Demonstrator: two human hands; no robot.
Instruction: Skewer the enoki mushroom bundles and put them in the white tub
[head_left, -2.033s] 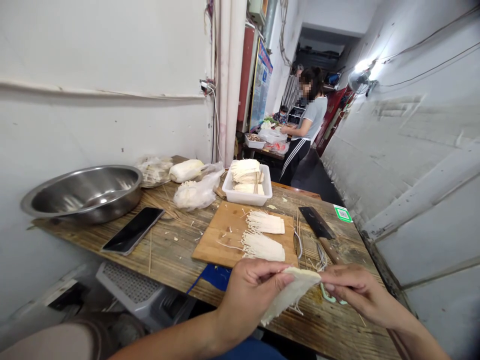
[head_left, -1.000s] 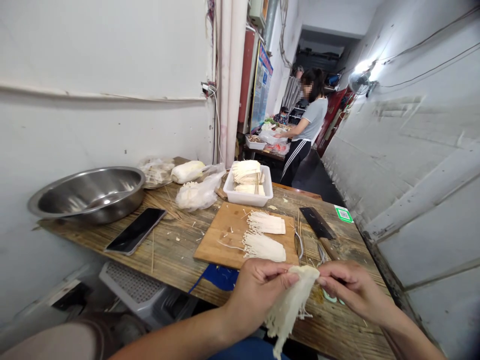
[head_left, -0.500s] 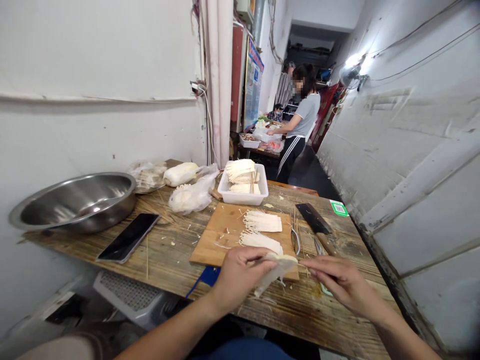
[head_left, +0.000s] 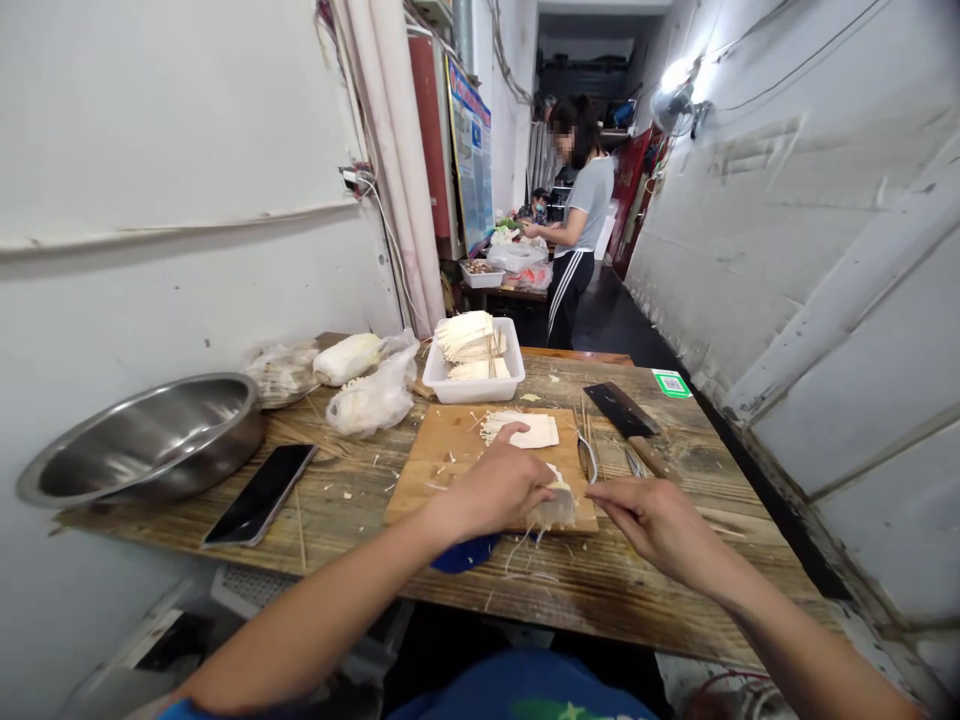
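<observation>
Enoki bundle (head_left: pixel 555 508), thin and partly see-through, has now come down over the near right part of the wooden board (head_left: pixel 435 450), its loose strands trailing toward the board's near edge. Left hand (head_left: pixel 499 485): grip closed, fingers pinching the bundle's upper edge. Right hand (head_left: pixel 652 520): fingertips drawn together just beside the bundle, at the board's right edge; cannot tell whether a thin stick sits between them.

The shift brings the bundle close to the flat enoki piece (head_left: pixel 532 430) on the board, root end to the right, fringed end to the left. Left hand covers much of the board's middle, so what lies beneath is partly hidden.

Beyond the board, a white tub (head_left: pixel 474 388) bears more enoki pieces (head_left: pixel 469 335), with sticks among them. Right side of the surface (head_left: pixel 660 600): cleaver (head_left: pixel 619 408), loose thin sticks beside the board. Left side: phone (head_left: pixel 261 495), steel basin (head_left: pixel 150 440), knotted plastic bag (head_left: pixel 375 395). Farther off, a co-worker (head_left: pixel 589 205) stands at another table, hands over produce.
</observation>
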